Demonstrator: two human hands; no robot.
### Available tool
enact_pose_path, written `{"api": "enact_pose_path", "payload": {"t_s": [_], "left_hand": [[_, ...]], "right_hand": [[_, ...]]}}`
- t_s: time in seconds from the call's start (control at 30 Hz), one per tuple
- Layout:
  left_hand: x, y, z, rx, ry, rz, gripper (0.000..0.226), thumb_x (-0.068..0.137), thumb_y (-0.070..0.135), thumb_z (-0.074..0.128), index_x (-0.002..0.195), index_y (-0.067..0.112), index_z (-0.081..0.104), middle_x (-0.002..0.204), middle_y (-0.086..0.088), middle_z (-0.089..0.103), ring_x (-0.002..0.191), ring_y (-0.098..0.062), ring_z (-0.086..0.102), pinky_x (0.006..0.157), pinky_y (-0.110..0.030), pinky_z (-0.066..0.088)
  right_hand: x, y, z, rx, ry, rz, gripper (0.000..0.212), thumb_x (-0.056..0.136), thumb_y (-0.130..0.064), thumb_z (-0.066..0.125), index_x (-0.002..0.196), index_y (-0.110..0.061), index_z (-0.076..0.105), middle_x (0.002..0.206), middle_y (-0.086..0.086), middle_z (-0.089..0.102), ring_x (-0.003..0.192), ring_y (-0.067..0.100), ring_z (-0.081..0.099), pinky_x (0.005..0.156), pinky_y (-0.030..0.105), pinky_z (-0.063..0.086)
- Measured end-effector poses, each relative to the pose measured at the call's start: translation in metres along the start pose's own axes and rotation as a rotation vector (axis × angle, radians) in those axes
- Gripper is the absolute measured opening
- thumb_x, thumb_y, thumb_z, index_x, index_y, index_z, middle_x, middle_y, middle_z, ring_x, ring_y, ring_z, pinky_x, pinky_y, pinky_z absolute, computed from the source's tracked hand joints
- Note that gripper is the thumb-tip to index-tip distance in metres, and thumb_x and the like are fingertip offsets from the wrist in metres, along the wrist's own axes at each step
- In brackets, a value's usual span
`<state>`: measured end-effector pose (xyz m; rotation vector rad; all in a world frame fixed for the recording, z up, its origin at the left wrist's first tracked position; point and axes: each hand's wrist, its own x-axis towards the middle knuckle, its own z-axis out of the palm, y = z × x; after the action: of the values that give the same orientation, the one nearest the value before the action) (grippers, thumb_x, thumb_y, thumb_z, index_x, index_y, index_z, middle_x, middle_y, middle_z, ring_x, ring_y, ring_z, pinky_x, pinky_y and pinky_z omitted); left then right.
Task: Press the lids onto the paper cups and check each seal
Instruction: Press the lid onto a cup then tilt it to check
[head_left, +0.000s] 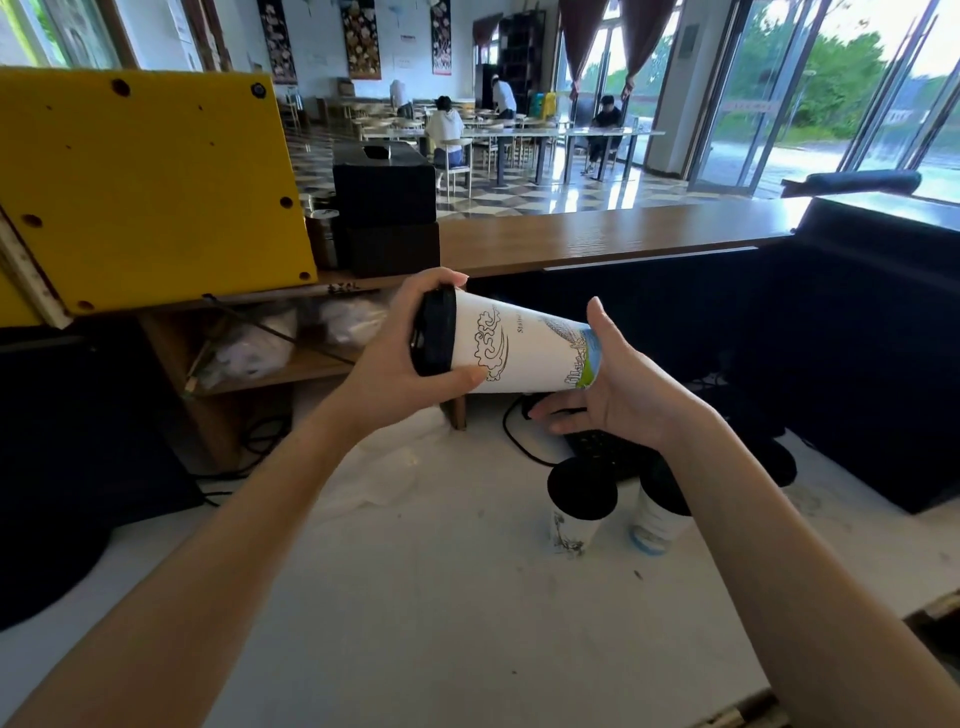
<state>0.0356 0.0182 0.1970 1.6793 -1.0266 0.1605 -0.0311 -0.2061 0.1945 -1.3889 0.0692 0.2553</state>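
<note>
Orientation: the paper cup lies on its side in mid-air above the white table, black lid pointing to the person's left. The left hand grips the lid end, with fingers curled over the rim and the thumb along the cup wall. The right hand supports the cup's base with the palm, thumb raised and fingers extended and relaxed below it. Two more lidded cups stand upright side by side on the table beneath the right forearm, which partly covers one of them. A dark keyboard lies just behind them.
</note>
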Motion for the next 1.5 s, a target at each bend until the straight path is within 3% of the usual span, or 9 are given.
{"api": "enact_pose_path", "payload": {"t_s": [0.1, 0.27, 0.4, 0.53, 0.73, 1.0, 1.17, 1.37, 1.5], "left_hand": [[-0.001, -0.009, -0.001, 0.093, -0.060, 0.040, 0.077, 0.069, 0.026, 0.076, 0.132, 0.026, 0.032, 0.134, 0.006, 0.035, 0.124, -0.009, 0.040, 0.091, -0.022, 0.049], [-0.002, -0.019, -0.006, -0.082, -0.128, -0.191, 0.084, 0.077, 0.038, 0.070, 0.138, 0.055, 0.015, 0.141, 0.028, 0.024, 0.124, 0.007, 0.041, 0.078, -0.013, 0.052], [0.004, -0.019, -0.008, -0.590, -0.120, -0.614, 0.076, 0.074, 0.074, 0.041, 0.141, 0.038, 0.031, 0.148, -0.011, 0.033, 0.127, -0.035, 0.047, 0.071, -0.044, 0.058], [0.009, -0.022, -0.011, -0.750, -0.149, -0.748, 0.082, 0.058, 0.076, 0.055, 0.126, 0.030, 0.055, 0.130, -0.011, 0.059, 0.112, -0.035, 0.060, 0.069, -0.049, 0.055], [0.010, -0.018, 0.000, -0.659, -0.052, -0.720, 0.051, 0.055, 0.035, 0.077, 0.104, 0.027, 0.062, 0.109, -0.008, 0.064, 0.095, -0.026, 0.065, 0.060, -0.037, 0.056], [0.001, -0.010, 0.004, -0.242, 0.007, -0.323, 0.047, 0.069, 0.027, 0.067, 0.105, 0.048, 0.045, 0.119, 0.008, 0.045, 0.108, -0.016, 0.053, 0.060, -0.022, 0.055], [-0.004, -0.016, -0.005, -0.109, -0.106, -0.165, 0.068, 0.067, 0.034, 0.073, 0.122, 0.049, 0.038, 0.127, 0.019, 0.039, 0.118, -0.007, 0.047, 0.069, -0.021, 0.055], [0.005, -0.026, -0.010, -0.529, -0.087, -0.663, 0.063, 0.066, 0.059, 0.068, 0.123, 0.050, 0.041, 0.129, 0.002, 0.048, 0.112, -0.028, 0.056, 0.075, -0.048, 0.056], [0.006, -0.031, -0.012, -0.430, -0.130, -0.645, 0.047, 0.070, 0.036, 0.074, 0.112, 0.035, 0.052, 0.119, -0.007, 0.056, 0.097, -0.027, 0.065, 0.063, -0.039, 0.057]], "right_hand": [[0.000, 0.001, 0.002, -0.007, 0.006, -0.054, 0.070, 0.071, -0.066, 0.050, 0.121, -0.019, 0.055, 0.076, 0.006, 0.067, 0.061, 0.020, 0.067, 0.052, 0.028, 0.055], [0.000, 0.012, -0.001, 0.021, 0.097, -0.286, 0.050, 0.078, -0.036, 0.066, 0.119, -0.011, 0.048, 0.103, 0.005, 0.064, 0.087, 0.016, 0.070, 0.068, 0.035, 0.058], [-0.002, 0.014, -0.003, -0.018, 0.026, -0.403, 0.047, 0.080, -0.014, 0.069, 0.121, -0.016, 0.046, 0.108, 0.006, 0.064, 0.102, 0.023, 0.066, 0.081, 0.039, 0.056], [-0.003, 0.014, -0.002, -0.204, 0.022, -0.496, 0.057, 0.076, 0.005, 0.069, 0.122, -0.018, 0.044, 0.100, -0.010, 0.067, 0.098, 0.014, 0.064, 0.081, 0.031, 0.056], [-0.002, 0.016, -0.005, -0.261, -0.029, -0.424, 0.065, 0.073, 0.005, 0.071, 0.125, -0.022, 0.040, 0.117, 0.001, 0.055, 0.102, 0.017, 0.060, 0.082, 0.035, 0.056], [0.010, 0.011, -0.005, -0.125, 0.079, -0.094, 0.070, 0.069, -0.073, 0.046, 0.119, -0.026, 0.059, 0.104, 0.009, 0.072, 0.091, 0.027, 0.070, 0.072, 0.040, 0.059], [0.013, 0.018, -0.001, 0.047, 0.017, -0.230, 0.051, 0.081, -0.041, 0.062, 0.124, -0.015, 0.052, 0.099, 0.004, 0.070, 0.090, 0.024, 0.069, 0.069, 0.036, 0.058], [0.012, 0.018, -0.001, 0.046, -0.063, -0.345, 0.060, 0.073, 0.001, 0.067, 0.126, -0.015, 0.043, 0.110, 0.007, 0.062, 0.101, 0.025, 0.064, 0.081, 0.038, 0.057], [0.011, 0.015, -0.002, -0.008, -0.087, -0.378, 0.065, 0.069, 0.008, 0.066, 0.124, -0.019, 0.044, 0.104, 0.001, 0.063, 0.100, 0.021, 0.063, 0.087, 0.038, 0.055]]}}
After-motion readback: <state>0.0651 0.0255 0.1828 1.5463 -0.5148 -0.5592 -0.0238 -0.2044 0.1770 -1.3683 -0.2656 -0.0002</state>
